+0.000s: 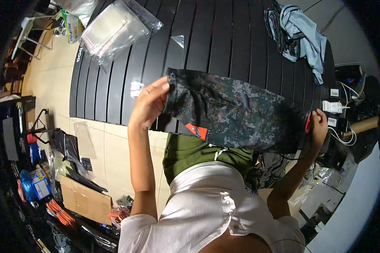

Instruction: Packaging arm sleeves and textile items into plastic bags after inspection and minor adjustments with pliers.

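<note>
A dark camouflage-print garment [240,111] is stretched out sideways between my hands, over the near edge of the black slatted table [219,42]. My left hand [150,103] pinches its left end at the upper corner. At the far right end, where a red strip [308,122] shows, my right hand [318,128] grips the edge. An orange-red patch [197,131] with a dark figure sits on the garment's lower left edge. Which kind of garment it is, I cannot tell.
Clear plastic bags [114,31] lie in a stack at the table's far left. A crumpled light blue garment [304,38] lies at the far right. A white power adapter [332,106] with cables stands beside the right edge. Cardboard [84,200] lies at lower left.
</note>
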Tool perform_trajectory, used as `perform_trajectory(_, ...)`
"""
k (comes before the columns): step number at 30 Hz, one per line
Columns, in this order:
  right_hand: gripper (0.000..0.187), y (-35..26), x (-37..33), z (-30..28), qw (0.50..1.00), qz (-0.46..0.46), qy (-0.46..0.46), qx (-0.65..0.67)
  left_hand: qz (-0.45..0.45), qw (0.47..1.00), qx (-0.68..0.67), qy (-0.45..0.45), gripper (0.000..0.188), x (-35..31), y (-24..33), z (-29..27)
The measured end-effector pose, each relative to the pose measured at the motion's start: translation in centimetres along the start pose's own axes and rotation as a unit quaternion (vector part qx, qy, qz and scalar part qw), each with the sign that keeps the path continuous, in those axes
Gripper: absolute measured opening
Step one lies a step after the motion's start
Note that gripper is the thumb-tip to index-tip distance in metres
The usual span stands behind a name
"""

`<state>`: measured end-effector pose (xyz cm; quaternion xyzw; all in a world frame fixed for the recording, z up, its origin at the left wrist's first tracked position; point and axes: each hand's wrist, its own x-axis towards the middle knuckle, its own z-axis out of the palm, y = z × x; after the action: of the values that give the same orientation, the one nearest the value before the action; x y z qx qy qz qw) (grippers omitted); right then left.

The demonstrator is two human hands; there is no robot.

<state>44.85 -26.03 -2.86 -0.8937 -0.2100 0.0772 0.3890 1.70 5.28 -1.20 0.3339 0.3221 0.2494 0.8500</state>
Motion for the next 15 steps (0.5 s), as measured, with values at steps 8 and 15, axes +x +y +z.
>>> perform_trajectory(8, 0.029, 1.1, -0.6, 1.2, 0.977, 0.034, 0.014, -0.211, 0.042, 0.999, -0.012, 0.026, 0.068, -1.7, -1.1, 2.3)
perform_trajectory(15, 0.022, 0.4, -0.5, 1.4, 0.978, -0.093, 0.083, -0.165, 0.143, 0.984, 0.090, 0.060, 0.064, -2.8, -1.2, 4.8)
